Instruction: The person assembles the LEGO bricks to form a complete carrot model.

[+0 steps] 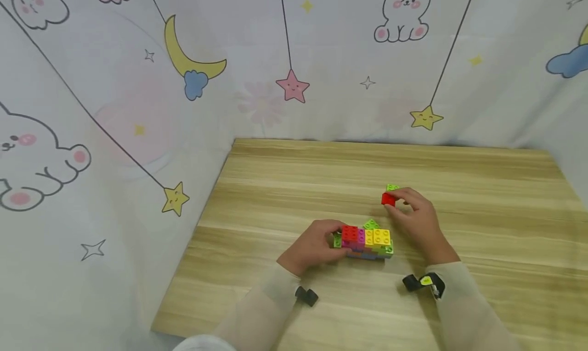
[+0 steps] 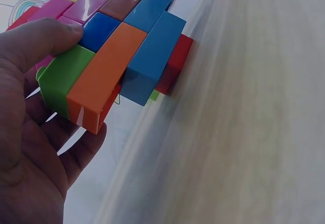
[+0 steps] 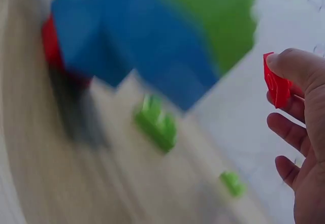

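My left hand [image 1: 317, 243] grips the left end of a wall of stacked toy building bricks [image 1: 363, 243]. Red, pink and yellow bricks form its top row. In the left wrist view the wall's side shows an orange brick [image 2: 109, 69], a blue brick [image 2: 155, 56] and a green brick [image 2: 66, 76] under the thumb. Beyond the wall's right end, my right hand [image 1: 420, 221] pinches a single red brick [image 1: 388, 199] between thumb and fingers. The right wrist view shows this red brick [image 3: 277, 82] held apart from the wall.
A loose green brick [image 1: 371, 224] lies just behind the wall. Farther back, another green brick [image 1: 392, 187] is partly hidden by the right hand. All sit on a wood-grain table [image 1: 285, 187], with a printed curtain [image 1: 340, 50] behind its far edge.
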A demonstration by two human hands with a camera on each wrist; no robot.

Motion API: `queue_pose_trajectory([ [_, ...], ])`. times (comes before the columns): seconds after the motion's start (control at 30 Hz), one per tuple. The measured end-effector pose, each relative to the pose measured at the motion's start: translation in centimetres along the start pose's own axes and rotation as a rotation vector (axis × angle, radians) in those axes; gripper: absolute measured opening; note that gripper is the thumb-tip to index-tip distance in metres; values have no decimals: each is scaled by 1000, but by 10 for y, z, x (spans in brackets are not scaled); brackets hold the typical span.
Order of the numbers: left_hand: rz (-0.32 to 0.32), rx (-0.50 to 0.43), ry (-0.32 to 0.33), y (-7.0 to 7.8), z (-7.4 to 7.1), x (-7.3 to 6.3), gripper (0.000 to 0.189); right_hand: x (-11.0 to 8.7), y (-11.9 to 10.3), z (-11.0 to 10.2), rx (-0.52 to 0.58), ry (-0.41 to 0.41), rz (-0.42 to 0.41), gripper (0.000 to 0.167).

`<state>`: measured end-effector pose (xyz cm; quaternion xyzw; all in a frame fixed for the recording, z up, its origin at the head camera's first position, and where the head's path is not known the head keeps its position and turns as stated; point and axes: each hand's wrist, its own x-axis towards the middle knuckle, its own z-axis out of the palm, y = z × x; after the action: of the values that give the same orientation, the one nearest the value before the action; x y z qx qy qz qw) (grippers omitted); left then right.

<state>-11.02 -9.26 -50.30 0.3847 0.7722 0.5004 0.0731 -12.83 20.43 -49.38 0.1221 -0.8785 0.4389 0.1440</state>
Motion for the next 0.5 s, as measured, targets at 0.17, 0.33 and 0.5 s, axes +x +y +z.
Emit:
queue_pose_trajectory([
  [0.17,6,11,8,-1,0,0,34,-11,-38,-13,81,-12,-164,36],
  [0.33,33,8,13,1,0,1,33,-25,-68,-17,114,-84,-384,44],
  [0.5,61,26,19,-1,1,2,34,-32,-82,-11,2,-106,-464,41],
])
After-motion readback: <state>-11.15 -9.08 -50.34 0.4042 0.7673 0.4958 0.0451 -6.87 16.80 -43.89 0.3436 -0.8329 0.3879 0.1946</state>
